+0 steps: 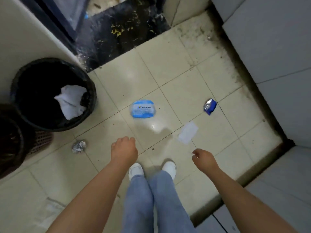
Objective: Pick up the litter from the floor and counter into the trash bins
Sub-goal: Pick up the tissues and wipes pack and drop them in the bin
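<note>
Seen from the head camera, the left hand [124, 148] and right hand [202, 158] hang with loosely curled fingers, holding nothing, above the floor [168, 68]; a blue wet-wipe packet [142, 109] lies well beyond them, near the black-lined trash bin [52, 95].

I see both bare forearms reaching forward and down. My left hand [124, 148] is loosely curled, knuckles up, holding nothing. My right hand [202, 157] hangs with fingers lightly bent, also holding nothing.

Four litter pieces [142, 109] on the floor — two bins [21, 81] (one holds paper).
</note>
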Demonstrator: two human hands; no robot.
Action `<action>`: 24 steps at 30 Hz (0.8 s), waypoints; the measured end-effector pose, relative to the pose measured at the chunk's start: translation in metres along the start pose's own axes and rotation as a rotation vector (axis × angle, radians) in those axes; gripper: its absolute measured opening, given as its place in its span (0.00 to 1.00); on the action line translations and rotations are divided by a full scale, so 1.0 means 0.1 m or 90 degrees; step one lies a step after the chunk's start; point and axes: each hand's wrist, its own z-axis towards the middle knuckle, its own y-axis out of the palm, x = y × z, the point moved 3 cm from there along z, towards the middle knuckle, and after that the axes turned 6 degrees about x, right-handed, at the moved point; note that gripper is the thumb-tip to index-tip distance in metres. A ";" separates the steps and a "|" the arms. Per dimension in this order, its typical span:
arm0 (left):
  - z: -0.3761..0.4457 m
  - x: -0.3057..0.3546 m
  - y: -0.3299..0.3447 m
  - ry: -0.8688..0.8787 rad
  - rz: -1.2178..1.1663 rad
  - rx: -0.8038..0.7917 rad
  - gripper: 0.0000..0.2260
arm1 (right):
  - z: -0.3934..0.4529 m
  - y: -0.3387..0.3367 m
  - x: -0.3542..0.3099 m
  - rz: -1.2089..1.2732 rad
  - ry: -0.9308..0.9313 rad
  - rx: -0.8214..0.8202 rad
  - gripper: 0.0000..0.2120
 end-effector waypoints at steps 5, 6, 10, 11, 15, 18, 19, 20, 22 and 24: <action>0.37 0.57 0.39 0.026 0.087 -0.007 0.15 | 0.36 0.35 0.81 0.058 0.062 -0.004 0.17; 0.51 0.68 0.48 0.024 0.095 -0.004 0.15 | 0.48 0.43 0.91 0.065 0.060 -0.001 0.18; 1.22 0.98 0.87 -0.006 0.102 0.032 0.14 | 1.14 0.86 1.09 0.112 0.052 0.023 0.18; 1.41 1.03 0.98 -0.012 0.103 0.043 0.14 | 1.34 0.99 1.11 0.135 0.059 0.035 0.18; 2.19 1.01 1.47 -0.045 0.123 0.093 0.16 | 2.17 1.56 1.17 0.299 0.175 0.122 0.20; 2.72 0.84 1.73 -0.084 0.127 0.151 0.18 | 2.70 1.93 1.22 0.369 0.293 0.172 0.23; 2.87 0.78 1.79 -0.091 0.120 0.171 0.19 | 2.84 2.03 1.22 0.373 0.329 0.181 0.24; 3.01 0.74 1.83 -0.092 0.105 0.191 0.19 | 2.96 2.12 1.23 0.371 0.361 0.192 0.25; 3.23 0.67 1.87 -0.092 0.075 0.221 0.19 | 3.11 2.25 1.22 0.362 0.394 0.221 0.26; 3.37 0.63 1.88 -0.097 0.075 0.247 0.16 | 3.19 2.33 1.18 0.370 0.405 0.260 0.24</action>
